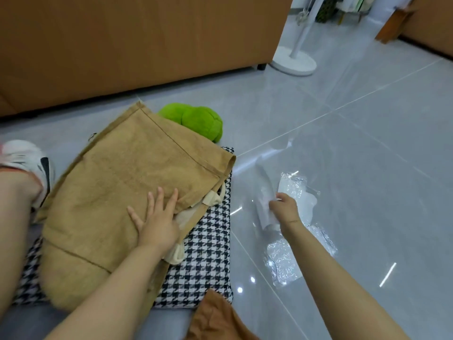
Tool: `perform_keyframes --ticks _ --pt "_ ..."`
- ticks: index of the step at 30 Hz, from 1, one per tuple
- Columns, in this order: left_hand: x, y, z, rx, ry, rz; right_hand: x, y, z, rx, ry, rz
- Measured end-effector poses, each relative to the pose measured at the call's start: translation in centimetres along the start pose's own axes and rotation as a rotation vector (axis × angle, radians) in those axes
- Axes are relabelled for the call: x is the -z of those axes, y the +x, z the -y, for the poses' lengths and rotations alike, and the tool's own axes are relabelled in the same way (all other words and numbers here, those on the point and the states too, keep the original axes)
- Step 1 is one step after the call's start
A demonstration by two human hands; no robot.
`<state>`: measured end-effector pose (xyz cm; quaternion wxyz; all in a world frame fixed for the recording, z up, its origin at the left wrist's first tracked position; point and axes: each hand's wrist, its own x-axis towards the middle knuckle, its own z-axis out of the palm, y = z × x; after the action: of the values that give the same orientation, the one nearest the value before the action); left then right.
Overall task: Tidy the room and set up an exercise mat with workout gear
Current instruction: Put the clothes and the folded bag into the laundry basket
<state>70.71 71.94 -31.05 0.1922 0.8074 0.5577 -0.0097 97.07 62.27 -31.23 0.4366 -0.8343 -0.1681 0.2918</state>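
Two hands: left [159, 227] flat on the tan bag [127, 192], right [284, 207] pinching clear plastic wrap [294, 192].

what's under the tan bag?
The tan bag lies on a houndstooth cushion, left hand pressing flat on top. A green plush toy pokes out behind it. The bag's contents are hidden.

Home living room, shown by glossy grey tiled floor [355, 123], brown sofa [134, 40], white round-based standing fan [294, 60], green plush toy [196, 120], houndstooth cushion [203, 261]
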Motion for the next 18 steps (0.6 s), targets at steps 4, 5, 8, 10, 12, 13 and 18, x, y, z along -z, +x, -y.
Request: perform_keyframes --ticks 4,5,8,10,12,13,18 --pt "-0.4 -0.8 -1.3 -0.067 -0.025 0.042 4.9 -0.5 -1.6 -0.186 0.398 -0.231" --pt "-0.4 -0.7 -1.5 -0.071 -0.029 0.046 5.7 0.0 -1.8 -0.198 0.436 -0.266" --pt "-0.5 -0.6 -1.9 -0.066 -0.039 0.040 7.4 1.3 -2.9 -0.219 0.294 -0.312" --pt "-0.6 -0.5 -1.8 -0.068 -0.049 0.043 7.7 2.1 -4.1 -0.283 0.097 -0.297" --pt "-0.6 -0.5 -1.5 -0.070 -0.057 0.059 7.1 2.6 -5.2 -0.321 -0.035 -0.252" --pt "-0.6 -0.4 -1.4 -0.073 -0.055 0.068 6.8 2.7 -5.4 -0.343 -0.093 -0.238" --pt "-0.8 -0.2 -1.6 -0.075 -0.046 0.076 6.3 3.8 -5.6 -0.400 -0.193 -0.194"
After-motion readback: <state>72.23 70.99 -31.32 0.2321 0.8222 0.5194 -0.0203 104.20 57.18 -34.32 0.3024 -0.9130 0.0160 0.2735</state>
